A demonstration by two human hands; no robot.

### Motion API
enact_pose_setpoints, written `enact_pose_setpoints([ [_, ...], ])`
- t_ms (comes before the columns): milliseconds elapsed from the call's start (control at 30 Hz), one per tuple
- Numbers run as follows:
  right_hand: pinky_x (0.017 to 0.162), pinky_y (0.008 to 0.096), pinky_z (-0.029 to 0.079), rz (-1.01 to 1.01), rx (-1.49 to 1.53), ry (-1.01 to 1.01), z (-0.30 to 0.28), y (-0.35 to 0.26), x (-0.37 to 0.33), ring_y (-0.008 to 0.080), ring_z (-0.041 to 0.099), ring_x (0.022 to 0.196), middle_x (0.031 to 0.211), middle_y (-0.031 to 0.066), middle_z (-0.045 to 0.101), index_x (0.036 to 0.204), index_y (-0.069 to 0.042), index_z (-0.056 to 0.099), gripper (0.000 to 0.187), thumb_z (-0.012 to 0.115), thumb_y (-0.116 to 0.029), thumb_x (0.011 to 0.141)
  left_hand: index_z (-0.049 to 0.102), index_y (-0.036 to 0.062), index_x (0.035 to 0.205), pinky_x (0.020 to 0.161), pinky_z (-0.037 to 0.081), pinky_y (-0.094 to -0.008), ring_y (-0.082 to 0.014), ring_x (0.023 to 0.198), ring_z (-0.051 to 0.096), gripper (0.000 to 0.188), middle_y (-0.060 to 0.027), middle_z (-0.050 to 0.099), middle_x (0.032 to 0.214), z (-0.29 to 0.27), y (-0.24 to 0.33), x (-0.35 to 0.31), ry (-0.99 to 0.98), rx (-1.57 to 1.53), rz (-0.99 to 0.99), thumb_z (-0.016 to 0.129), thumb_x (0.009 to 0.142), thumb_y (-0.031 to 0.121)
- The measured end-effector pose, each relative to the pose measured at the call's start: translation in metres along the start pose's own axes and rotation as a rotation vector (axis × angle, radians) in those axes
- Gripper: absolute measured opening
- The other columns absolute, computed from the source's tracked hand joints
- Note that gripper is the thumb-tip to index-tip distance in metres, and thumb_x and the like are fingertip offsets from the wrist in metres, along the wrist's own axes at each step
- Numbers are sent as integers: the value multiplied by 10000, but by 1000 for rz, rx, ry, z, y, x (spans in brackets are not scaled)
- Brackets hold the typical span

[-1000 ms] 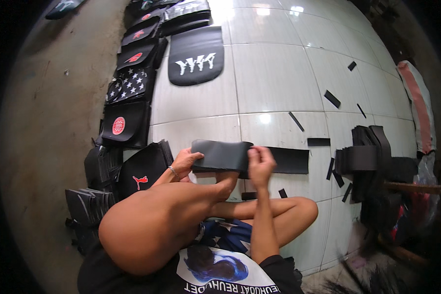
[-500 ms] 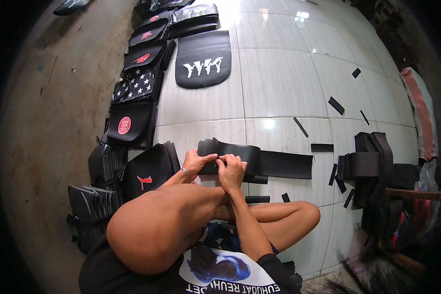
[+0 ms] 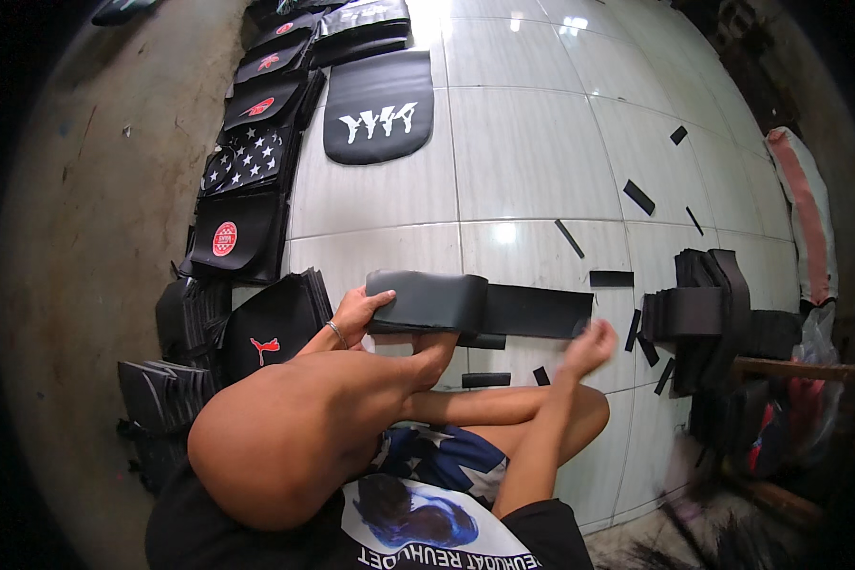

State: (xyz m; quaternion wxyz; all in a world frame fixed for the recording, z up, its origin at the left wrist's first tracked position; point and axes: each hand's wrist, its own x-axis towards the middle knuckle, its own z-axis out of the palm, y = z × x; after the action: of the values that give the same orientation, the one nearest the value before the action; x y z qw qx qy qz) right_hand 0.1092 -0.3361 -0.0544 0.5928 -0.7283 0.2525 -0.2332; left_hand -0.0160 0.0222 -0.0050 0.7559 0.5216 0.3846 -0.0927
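Note:
A long black strip (image 3: 532, 311) lies flat on the white tiled floor (image 3: 522, 152) in front of me, its left part folded over into a grey-black flap (image 3: 427, 299). My left hand (image 3: 356, 313) grips that folded left end, thumb on top. My right hand (image 3: 589, 347) is blurred at the strip's right end, fingers apart, holding nothing. My bare foot (image 3: 435, 353) rests against the strip's near edge, and my raised knee fills the lower left.
A row of black panels with red and white prints (image 3: 247, 157) runs along the left, with a larger panel (image 3: 380, 109) beside it. A stack with a red emblem (image 3: 271, 332) sits by my left hand. Piled black strips (image 3: 703, 309) lie right; small scraps (image 3: 638, 197) dot the tiles.
Both hands were together at the fold of the strip. My right hand has since swept right along it to its far end, while my left stays on the folded end.

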Motion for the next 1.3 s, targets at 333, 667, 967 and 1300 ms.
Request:
enact_pose_setpoints([
  [333, 868, 381, 330, -554, -381, -972, 86, -81, -183, 225, 546, 900, 930, 45, 633, 940, -114, 708, 313, 721, -378, 774, 590, -40, 1038, 743, 550, -324, -160, 812, 648, 274, -95, 660, 909, 8, 7, -5, 37, 149, 92, 716, 814, 56],
  [667, 636, 220, 442, 301, 148, -839, 50, -35, -89, 62, 534, 716, 790, -14, 631, 871, -24, 679, 107, 686, -131, 878, 589, -71, 1095, 745, 541, -333, -182, 826, 646, 335, -128, 673, 958, 7, 3, -5, 112, 62, 30, 723, 827, 79],
  [967, 758, 314, 484, -83, -24, -331, 22, -28, -43, 183, 575, 807, 886, 84, 603, 958, -14, 636, 154, 621, -133, 862, 605, -41, 1088, 757, 527, -315, -191, 818, 642, 265, -98, 661, 956, -3, 7, 1, -29, -11, -103, 649, 844, 50],
  [1300, 805, 396, 468, -425, -286, -1058, 92, -81, -187, 290, 612, 884, 910, 117, 644, 907, -31, 684, 288, 747, -273, 763, 620, -62, 966, 660, 545, -294, -151, 748, 642, 259, -107, 669, 878, 5, -2, 2, 91, 67, 76, 754, 769, 40],
])
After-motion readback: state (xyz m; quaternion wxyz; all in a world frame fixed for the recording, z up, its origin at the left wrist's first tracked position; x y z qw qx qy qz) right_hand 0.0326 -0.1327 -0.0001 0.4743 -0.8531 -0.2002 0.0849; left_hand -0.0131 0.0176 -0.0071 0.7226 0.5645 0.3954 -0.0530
